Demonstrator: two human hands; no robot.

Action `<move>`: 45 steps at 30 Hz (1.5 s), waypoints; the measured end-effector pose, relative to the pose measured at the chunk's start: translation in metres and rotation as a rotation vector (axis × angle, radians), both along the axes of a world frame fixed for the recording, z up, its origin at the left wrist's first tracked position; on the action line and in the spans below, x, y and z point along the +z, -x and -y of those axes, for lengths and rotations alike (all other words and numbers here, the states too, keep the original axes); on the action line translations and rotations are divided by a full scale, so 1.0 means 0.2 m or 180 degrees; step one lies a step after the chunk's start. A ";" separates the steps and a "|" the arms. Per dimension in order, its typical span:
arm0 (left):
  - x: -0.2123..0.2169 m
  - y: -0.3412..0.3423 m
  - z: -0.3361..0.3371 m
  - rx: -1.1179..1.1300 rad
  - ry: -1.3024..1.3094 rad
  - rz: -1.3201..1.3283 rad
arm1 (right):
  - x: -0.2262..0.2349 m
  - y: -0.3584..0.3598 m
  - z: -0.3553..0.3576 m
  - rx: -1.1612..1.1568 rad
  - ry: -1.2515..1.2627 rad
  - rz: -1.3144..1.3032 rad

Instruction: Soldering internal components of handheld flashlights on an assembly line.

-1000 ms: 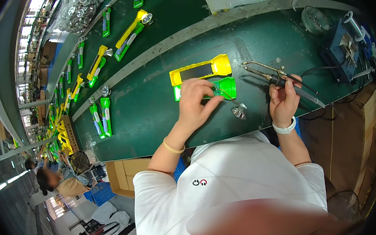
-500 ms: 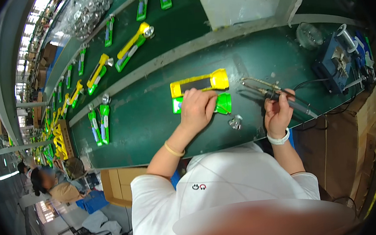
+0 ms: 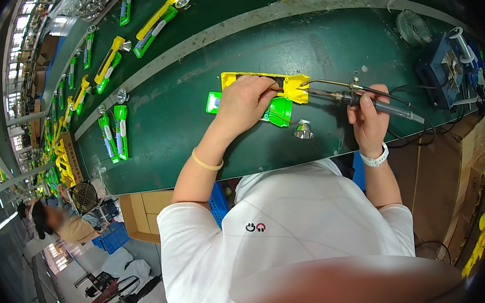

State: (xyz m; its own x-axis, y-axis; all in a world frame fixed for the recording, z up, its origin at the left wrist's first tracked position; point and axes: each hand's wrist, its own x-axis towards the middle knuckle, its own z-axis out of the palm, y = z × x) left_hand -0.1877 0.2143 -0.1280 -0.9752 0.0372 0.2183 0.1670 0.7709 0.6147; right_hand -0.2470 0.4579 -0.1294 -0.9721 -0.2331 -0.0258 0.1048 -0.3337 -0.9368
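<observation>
Right hand grips soldering iron near green surface's front edge, left hand over yellow casing, can't tell its grip tbh.

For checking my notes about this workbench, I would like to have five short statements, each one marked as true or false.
1. The right hand holds the soldering iron. True.
2. The watch is on the left wrist. False: the watch is on the right; the left wears a band.
3. The reflector lies on the bench. True.
4. The yellow shell is nearer to the person than the green shell. False: the yellow shell is farther, the green shell nearer.
5. The left hand partly hides both shells. True.
</observation>
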 end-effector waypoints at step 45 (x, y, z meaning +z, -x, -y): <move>0.14 0.01 -0.08 0.0236 0.0636 -0.0452 | -0.08 0.14 0.21 0.0835 0.0093 -0.0058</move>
State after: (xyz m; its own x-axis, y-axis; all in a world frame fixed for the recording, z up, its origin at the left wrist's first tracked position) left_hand -0.1899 0.2303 -0.0992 -0.9370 0.0229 0.3487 0.1792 0.8881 0.4233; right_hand -0.2748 0.4168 -0.1445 -0.8786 -0.4775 0.0018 0.1744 -0.3243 -0.9297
